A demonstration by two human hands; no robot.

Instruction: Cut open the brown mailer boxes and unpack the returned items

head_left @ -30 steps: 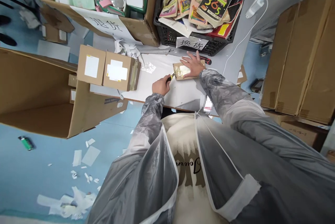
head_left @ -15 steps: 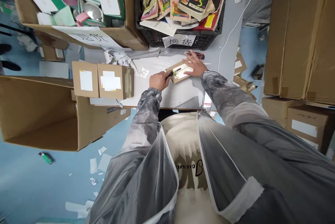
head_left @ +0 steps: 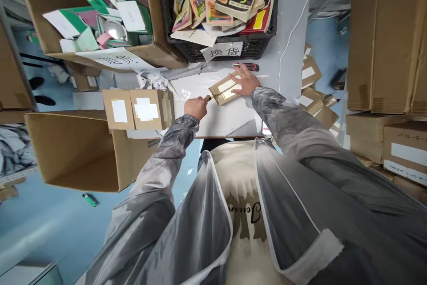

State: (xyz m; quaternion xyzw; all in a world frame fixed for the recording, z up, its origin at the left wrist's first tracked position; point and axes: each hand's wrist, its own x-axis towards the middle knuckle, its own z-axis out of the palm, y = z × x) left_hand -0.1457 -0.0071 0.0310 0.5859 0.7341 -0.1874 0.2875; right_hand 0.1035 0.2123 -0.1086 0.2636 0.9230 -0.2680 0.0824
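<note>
A small flat cardboard box with a white label lies aslant on the white work table. My left hand is closed around a small dark-handled utility knife, mostly hidden by the fingers. Its tip is at the box's left end, where a dark line runs along the cardboard. Spread fingers of my right hand press flat on the right part of the box. Just beyond those fingers a red and black utility knife rests on the table.
Two labelled cartons stand left of my hands. Behind are a black crate of books and a large carton of green-white boxes. An open carton is at lower left. A white cable crosses the table's right side.
My left hand has drawn the knife back leftward to the box's left end. A dark line now shows along the box. My right hand stays on it, and the view has shifted.
</note>
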